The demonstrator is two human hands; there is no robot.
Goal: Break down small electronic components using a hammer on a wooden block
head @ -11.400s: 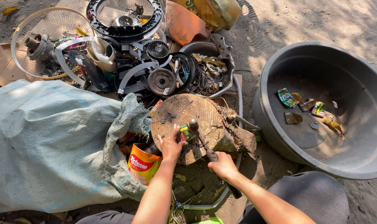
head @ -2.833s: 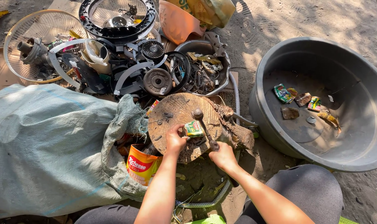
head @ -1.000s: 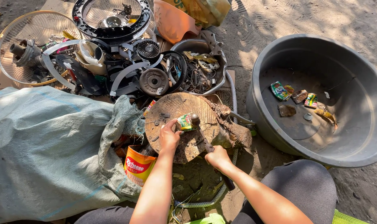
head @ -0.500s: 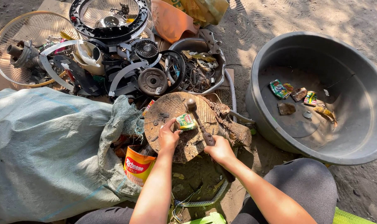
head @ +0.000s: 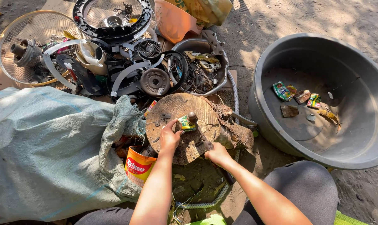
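So the small green and yellow battery-looking can (head: 185,122) sits near the middle of the round wooden stump (head: 172,109), a bit toward its 4 o'clock side. The left hand (head: 169,136) is at the can's 7 o'clock, thumb and fingertips pinched on its left edge, pinning it to the wood. The hammer (head: 196,127) has its rounded head resting right on the can's 3 o'clock edge, touching it as far as I can tell, and the handle runs down toward 5 o'clock into the right hand (head: 217,154), which is wrapped tight around it. So the can is basically sandwiched: left hand on one side, hammer head on the other, right hand further off at its 5 o'clock.

Around the stump: a big pale woven sack (head: 47,150) at 9 o'clock, an orange snack tin (head: 138,167) tucked at 7 o'clock, touching the sack's edge. At 12 o'clock there's a scrap pile, with a fan grille (head: 33,31), a black fan ring (head: 112,18), a small weight plate (head: 155,82) and a metal bowl of wires (head: 202,66). Over at 3 o'clock sits a large dark plastic basin (head: 355,137) with a few flattened scraps (head: 299,98) in it, well apart from both hands.
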